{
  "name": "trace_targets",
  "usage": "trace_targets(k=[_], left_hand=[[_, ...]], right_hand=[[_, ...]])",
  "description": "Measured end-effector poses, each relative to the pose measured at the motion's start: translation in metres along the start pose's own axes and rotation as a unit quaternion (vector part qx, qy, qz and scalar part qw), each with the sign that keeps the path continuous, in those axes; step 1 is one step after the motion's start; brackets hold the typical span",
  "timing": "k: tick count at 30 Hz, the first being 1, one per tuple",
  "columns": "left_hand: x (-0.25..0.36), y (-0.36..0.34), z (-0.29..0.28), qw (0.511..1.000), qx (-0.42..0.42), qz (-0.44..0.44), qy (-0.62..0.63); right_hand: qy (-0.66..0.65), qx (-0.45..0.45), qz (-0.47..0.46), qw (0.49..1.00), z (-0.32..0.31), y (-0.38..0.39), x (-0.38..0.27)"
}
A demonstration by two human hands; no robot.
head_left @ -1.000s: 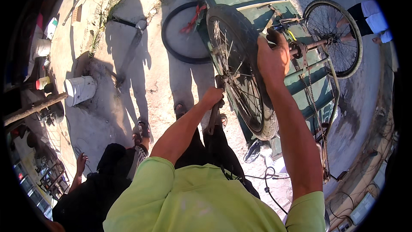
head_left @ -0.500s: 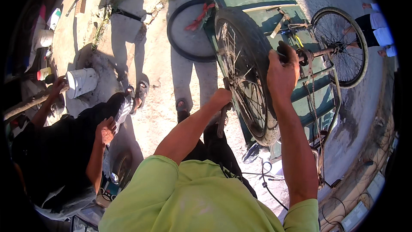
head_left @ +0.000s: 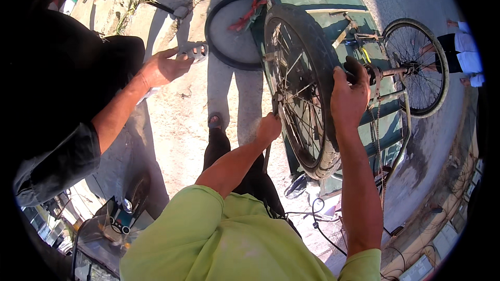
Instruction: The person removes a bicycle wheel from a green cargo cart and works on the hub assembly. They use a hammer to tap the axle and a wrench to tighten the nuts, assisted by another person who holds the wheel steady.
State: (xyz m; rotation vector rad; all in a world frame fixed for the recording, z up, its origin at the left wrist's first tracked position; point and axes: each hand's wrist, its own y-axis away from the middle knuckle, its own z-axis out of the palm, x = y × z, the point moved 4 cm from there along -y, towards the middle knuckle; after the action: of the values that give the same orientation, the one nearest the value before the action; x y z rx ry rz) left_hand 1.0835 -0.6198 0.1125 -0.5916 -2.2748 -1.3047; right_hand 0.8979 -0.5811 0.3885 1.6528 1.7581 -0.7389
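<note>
My left hand (head_left: 268, 129) is closed round a dark wrench (head_left: 266, 157). The tool's upper end reaches the hub side of a spoked wheel (head_left: 329, 164) with a black, worn tyre, and its handle sticks out below my fist. On the wheel's other side, my right hand (head_left: 350, 91) is raised with curled, darkened fingers beside the tyre. Whatever those fingers grip is hidden. Just right of them runs a rusty axle (head_left: 390, 72) with a chain (head_left: 379, 145) hanging from it, leading to a second spoked wheel (head_left: 442, 67).
A green cart bed (head_left: 312, 0) carries a hammer (head_left: 344, 34) and yellow-handled pliers (head_left: 366, 54). A loose tyre (head_left: 210, 36) lies on the ground. At left, a co-worker in black reaches in, one hand (head_left: 161, 67) near a grey sandal. A black cable (head_left: 325, 231) curls below the wheel.
The co-worker has moved closer, with both hands now farther forward and to the right. My left hand and the wrench have shifted slightly; my right hand stays beside the tyre.
</note>
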Motion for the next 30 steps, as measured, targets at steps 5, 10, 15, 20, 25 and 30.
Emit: trace_targets(k=[5,10,15,20,25,30], left_hand=[[0.008,0.015,-0.016,0.999,-0.021,-0.026,0.038],[0.001,0.003,-0.014,0.998,-0.041,0.0,0.047],[0.024,-0.001,-0.018,0.994,-0.092,-0.034,0.046],[0.025,-0.005,-0.002,0.999,-0.043,-0.002,-0.009],[0.009,-0.011,0.003,0.996,-0.084,0.025,-0.019],[-0.019,-0.034,0.035,0.99,0.012,0.1,-0.097]], right_hand=[[-0.013,0.004,-0.013,1.0,-0.002,0.001,0.005],[-0.015,0.007,-0.022,1.0,-0.004,0.003,0.003],[-0.052,0.012,-0.022,0.998,-0.003,0.004,0.01],[-0.053,0.014,-0.016,0.998,-0.008,0.011,0.004],[-0.074,0.016,-0.026,0.997,-0.007,0.01,0.009],[-0.046,0.017,-0.025,0.998,-0.006,0.003,-0.002]])
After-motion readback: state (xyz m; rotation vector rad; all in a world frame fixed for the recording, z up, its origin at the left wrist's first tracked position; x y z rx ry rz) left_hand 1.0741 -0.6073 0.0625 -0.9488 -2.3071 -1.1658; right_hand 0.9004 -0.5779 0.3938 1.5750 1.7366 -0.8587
